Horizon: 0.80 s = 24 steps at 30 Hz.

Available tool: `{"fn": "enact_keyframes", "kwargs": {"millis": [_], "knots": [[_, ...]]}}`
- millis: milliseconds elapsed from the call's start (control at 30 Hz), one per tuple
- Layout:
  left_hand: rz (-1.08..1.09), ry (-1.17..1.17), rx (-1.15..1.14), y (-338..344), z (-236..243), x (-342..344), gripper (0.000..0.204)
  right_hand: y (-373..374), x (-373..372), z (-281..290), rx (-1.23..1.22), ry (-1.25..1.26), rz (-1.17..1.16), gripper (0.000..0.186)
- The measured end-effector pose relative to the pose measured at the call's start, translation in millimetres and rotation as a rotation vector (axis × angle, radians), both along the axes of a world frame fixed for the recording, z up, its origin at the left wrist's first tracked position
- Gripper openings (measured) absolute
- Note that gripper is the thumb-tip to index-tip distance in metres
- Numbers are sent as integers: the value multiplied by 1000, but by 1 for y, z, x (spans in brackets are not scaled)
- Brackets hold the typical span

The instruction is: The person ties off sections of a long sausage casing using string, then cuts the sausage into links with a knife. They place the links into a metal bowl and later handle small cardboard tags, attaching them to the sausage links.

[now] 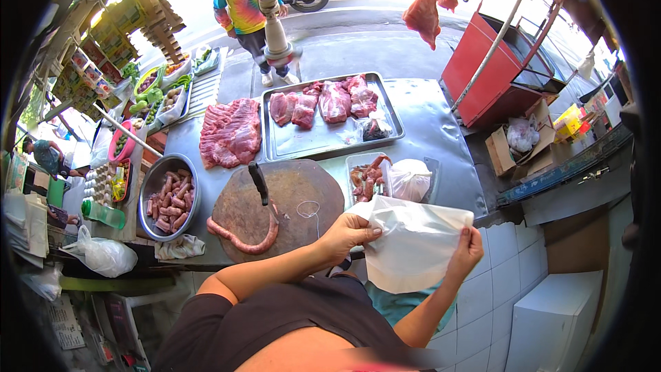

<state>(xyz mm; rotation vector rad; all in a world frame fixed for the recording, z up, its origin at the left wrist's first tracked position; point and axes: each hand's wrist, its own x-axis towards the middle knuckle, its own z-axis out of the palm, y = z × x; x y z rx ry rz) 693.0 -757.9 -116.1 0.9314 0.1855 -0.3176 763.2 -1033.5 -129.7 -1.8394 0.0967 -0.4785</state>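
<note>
The left hand (344,238) pinches one side of a translucent plastic bag (410,244) between its fingers; the fingers of the right hand (469,253) pinch the other. The bag is at the counter's (434,131) near edge, right of the chopping board (303,182) bearing a curved sausage (249,248).

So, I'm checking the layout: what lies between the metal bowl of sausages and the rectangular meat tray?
In the head view, a slab of raw meat lies between the metal bowl and the rectangular tray.
</note>
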Motion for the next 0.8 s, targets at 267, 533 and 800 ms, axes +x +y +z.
{"fn": "enact_keyframes", "kwargs": {"millis": [267,533,800], "knots": [[133,123,-107,-15,-19,36,31,65,1,21,-135,39,396,43],[47,260,-201,-20,-53,52,27,99,13,-11,-102,331,668,22],[361,89,-374,25,-60,73,8,14,87,-73,33,398,133,9]]}}
